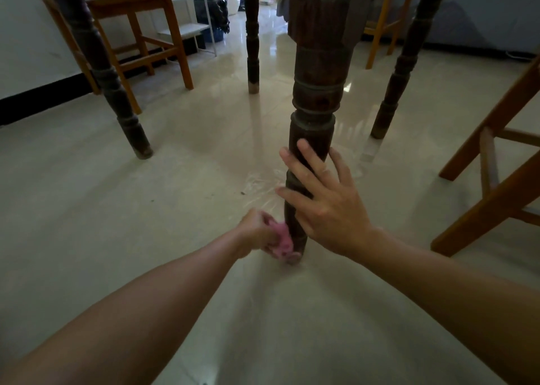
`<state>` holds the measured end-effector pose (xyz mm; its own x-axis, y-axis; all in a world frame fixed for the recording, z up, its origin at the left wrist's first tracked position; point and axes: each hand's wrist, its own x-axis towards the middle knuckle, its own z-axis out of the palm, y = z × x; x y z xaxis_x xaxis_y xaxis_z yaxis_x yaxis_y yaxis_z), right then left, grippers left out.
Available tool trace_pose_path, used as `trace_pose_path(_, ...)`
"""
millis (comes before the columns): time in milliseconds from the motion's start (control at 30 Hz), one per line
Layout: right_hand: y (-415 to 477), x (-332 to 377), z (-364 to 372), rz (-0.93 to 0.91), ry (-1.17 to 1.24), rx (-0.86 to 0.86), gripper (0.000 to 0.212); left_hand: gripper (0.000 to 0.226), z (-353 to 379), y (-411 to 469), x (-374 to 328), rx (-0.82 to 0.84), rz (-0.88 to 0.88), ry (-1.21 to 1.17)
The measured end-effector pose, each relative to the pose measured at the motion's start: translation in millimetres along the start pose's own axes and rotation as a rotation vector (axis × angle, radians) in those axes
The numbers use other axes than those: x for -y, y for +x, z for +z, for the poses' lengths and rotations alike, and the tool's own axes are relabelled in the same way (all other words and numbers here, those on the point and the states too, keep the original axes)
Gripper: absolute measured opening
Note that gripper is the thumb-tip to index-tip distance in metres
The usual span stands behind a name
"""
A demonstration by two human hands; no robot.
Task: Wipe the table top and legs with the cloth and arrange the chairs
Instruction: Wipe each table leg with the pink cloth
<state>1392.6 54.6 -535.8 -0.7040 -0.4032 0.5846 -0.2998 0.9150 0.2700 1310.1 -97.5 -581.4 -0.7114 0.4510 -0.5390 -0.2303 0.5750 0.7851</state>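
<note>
Dark brown turned wood makes up the near table leg (314, 107), which I see standing upright just right of centre in the head view, with its foot on the glossy pale tiled floor (146, 209). The crumpled pink cloth (283, 240) is at the bottom of this leg, pressed against its 9 o'clock side just above the floor. The left hand (257, 232) grips the cloth with its fingers curled round it; this hand is blurred, so I cannot tell how each finger lies. The right hand (324, 203) is wide, with its fingers straight and spread. It rests on the near face of the same leg, above the cloth and apart from it, and its fingertips point toward 11 o'clock. Three more dark turned legs of the table are in view: one at 10 o'clock (96, 63), one at 12 o'clock (252, 43) and one at 2 o'clock (400, 72). An orange-brown wooden chair (146, 28) stands at 10 o'clock, behind the left leg and near the wall. A second orange-brown wooden chair (496, 162) stands at 3 o'clock, cut off by the frame edge and well apart from the near leg. A yellow wooden chair (382, 25) stands at 1 o'clock, beyond the table.
</note>
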Motion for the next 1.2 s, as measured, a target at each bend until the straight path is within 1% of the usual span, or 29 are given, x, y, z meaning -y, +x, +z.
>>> trace_pose_path(33,-7.6,0.3,4.4,-0.037,0.011,0.034,0.030,0.017,6.5,-2.3,7.9,0.122,-0.048,0.141)
trace_pose_path(67,-15.4,-0.8,9.6,-0.066,0.020,0.069,0.032,0.019,8.4,-0.5,13.6,0.173,-0.071,0.229)
trace_pose_path(100,-22.6,-3.3,14.4,-0.084,0.021,0.100,0.033,0.020,6.7,4.6,15.7,0.143,-0.064,0.234)
trace_pose_path(133,-28.2,-6.2,18.8,-0.095,0.015,0.122,0.035,0.019,2.0,12.7,15.4,0.040,-0.033,0.176)
trace_pose_path(233,-34.2,-11.5,30.5,-0.106,-0.005,0.128,0.044,0.014,-13.6,38.0,8.8,-0.384,0.048,-0.165)
trace_pose_path(267,-34.6,-11.7,34.2,-0.113,-0.009,0.120,0.044,0.014,-12.1,42.3,7.7,-0.447,0.053,-0.238)
trace_pose_path(300,-35.1,-11.7,38.3,-0.123,-0.019,0.115,0.042,0.011,-6.9,43.2,7.3,-0.430,0.050,-0.266)
trace_pose_path(333,-35.8,-11.8,42.6,-0.135,-0.032,0.112,0.040,0.006,0.6,40.0,8.4,-0.362,0.046,-0.259)
trace_pose_path(400,-36.6,-12.2,50.2,-0.150,-0.051,0.099,0.036,0.005,12.7,28.3,16.7,-0.182,-0.034,-0.203)
trace_pose_path(500,-36.6,-9.4,56.5,-0.140,-0.075,0.097,0.034,0.021,9.2,25.4,41.9,0.104,-0.223,0.176)
trace_pose_path(533,-36.2,-8.1,57.3,-0.138,-0.079,0.099,0.035,0.022,7.9,28.0,48.0,0.127,-0.241,0.195)
trace_pose_path(567,-35.1,-7.2,58.3,-0.139,-0.081,0.094,0.034,0.019,6.4,34.1,51.3,0.077,-0.219,0.115)
trace_pose_path(600,-34.0,-7.0,59.3,-0.139,-0.078,0.081,0.032,0.015,4.8,43.2,51.6,-0.037,-0.178,-0.029)
trace_pose_path(667,-32.7,-7.3,62.7,-0.137,-0.064,0.052,0.029,0.012,5.7,61.3,45.2,-0.324,-0.111,-0.324)
trace_pose_path(700,-32.6,-7.3,64.4,-0.134,-0.058,0.035,0.028,0.013,7.6,69.0,41.9,-0.419,-0.097,-0.417)
trace_pose_path(733,-32.6,-7.1,66.2,-0.130,-0.053,0.018,0.029,0.012,11.1,75.4,40.9,-0.453,-0.089,-0.444)
trace_pose_path(767,-32.5,-7.2,67.8,-0.126,-0.048,0.001,0.030,0.008,14.7,77.7,41.3,-0.428,-0.099,-0.407)
trace_pose_path(800,-32.4,-7.3,69.4,-0.123,-0.043,-0.010,0.030,0.006,18.4,76.0,43.4,-0.369,-0.121,-0.348)
trace_pose_path(833,-32.3,-7.2,70.6,-0.122,-0.042,-0.020,0.028,0.010,20.3,72.5,47.4,-0.289,-0.156,-0.268)
trace_pose_path(867,-32.1,-6.6,72.1,-0.118,-0.042,-0.029,0.026,0.013,19.2,69.6,52.9,-0.175,-0.183,-0.160)
trace_pose_path(933,-31.3,-5.0,74.4,-0.111,-0.033,-0.042,0.021,0.027,15.6,62.8,63.5,0.156,-0.252,0.096)
trace_pose_path(967,-30.6,-4.3,75.5,-0.110,-0.029,-0.046,0.019,0.032,15.9,60.7,68.0,0.286,-0.286,0.150)
trace_pose_path(1000,-29.9,-3.7,76.4,-0.108,-0.027,-0.052,0.018,0.032,16.8,61.9,71.2,0.309,-0.299,0.155)
trace_pose_path(1033,-29.4,-3.4,77.0,-0.104,-0.027,-0.059,0.018,0.027,16.8,65.1,70.7,0.222,-0.298,0.109)
trace_pose_path(1067,-29.2,-3.3,77.2,-0.101,-0.028,-0.062,0.018,0.020,17.0,70.8,68.4,0.055,-0.280,0.032)
trace_pose_path(1100,-29.5,-3.5,77.1,-0.100,-0.029,-0.061,0.018,0.013,16.1,77.9,65.6,-0.154,-0.264,-0.049)
trace_pose_path(1133,-30.0,-3.6,77.1,-0.101,-0.026,-0.058,0.017,0.009,15.1,84.3,62.8,-0.357,-0.246,-0.122)
trace_pose_path(1167,-30.7,-3.9,76.9,-0.103,-0.021,-0.054,0.017,0.011,14.8,89.2,60.7,-0.501,-0.232,-0.161)
trace_pose_path(1200,-31.5,-4.1,77.1,-0.104,-0.018,-0.047,0.017,0.011,16.4,91.6,59.3,-0.545,-0.217,-0.182)
